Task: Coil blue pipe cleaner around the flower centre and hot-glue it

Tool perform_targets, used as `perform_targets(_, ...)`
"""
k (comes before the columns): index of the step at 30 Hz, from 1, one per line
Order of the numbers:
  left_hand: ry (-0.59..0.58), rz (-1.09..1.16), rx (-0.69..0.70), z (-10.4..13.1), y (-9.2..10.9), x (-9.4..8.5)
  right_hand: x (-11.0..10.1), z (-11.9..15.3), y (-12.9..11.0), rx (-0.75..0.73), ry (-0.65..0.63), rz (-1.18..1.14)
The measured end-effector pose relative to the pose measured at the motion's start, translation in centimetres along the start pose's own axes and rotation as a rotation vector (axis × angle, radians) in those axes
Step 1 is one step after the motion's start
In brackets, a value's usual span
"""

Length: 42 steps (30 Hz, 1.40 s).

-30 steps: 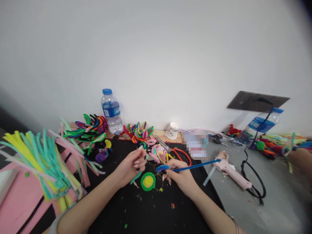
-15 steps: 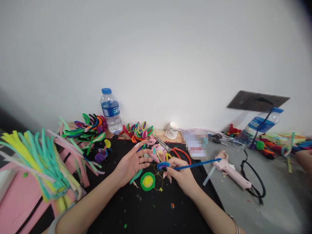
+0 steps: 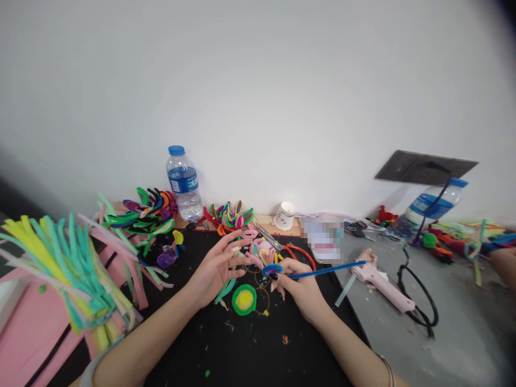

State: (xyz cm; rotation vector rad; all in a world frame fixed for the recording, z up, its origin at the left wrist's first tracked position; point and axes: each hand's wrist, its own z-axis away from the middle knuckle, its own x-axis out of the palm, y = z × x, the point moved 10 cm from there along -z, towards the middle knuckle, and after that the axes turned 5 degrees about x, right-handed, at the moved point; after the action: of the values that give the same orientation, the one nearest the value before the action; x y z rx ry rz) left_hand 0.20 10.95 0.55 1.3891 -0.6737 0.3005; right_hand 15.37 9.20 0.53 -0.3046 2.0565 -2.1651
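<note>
Pinched in my right hand [image 3: 298, 282] is a blue pipe cleaner [image 3: 328, 270]. Its near end is coiled into a small disc with a purplish middle, and the straight tail reaches right toward the glue gun. My left hand [image 3: 220, 266] is open, fingers spread, just left of the coil and apart from it. Below, on the black mat [image 3: 242, 355], lies a green disc with a yellow centre [image 3: 244, 300]. Thin gold rings [image 3: 263, 302] lie beside it. Behind my hands sit pink and yellow pipe cleaner loops [image 3: 262, 252] and red-handled scissors [image 3: 298, 255].
Pipe cleaner bundles [image 3: 72, 269] fill the left side. A water bottle [image 3: 183, 185] and a paper cup [image 3: 284, 216] stand by the wall. At right are a pink glue gun [image 3: 385, 287], its black cable [image 3: 429, 306], a tilted bottle [image 3: 429, 209] and another person's hand [image 3: 503, 260].
The coiled end in my right hand has turned, so its round face shows more. My left hand's fingers have shifted slightly left, away from the coil.
</note>
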Motion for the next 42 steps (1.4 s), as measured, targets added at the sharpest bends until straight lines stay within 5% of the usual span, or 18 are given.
perform_targets(24, 0.054, -0.238, 0.124, 0.1, 0.9, 0.0, 0.1, -0.1, 0.3, 0.001, -0.013, -0.027)
perform_targets(42, 0.022, -0.032, 0.042, -0.4, -0.6, -0.5, 0.1, -0.2, 0.4, -0.001, -0.021, -0.022)
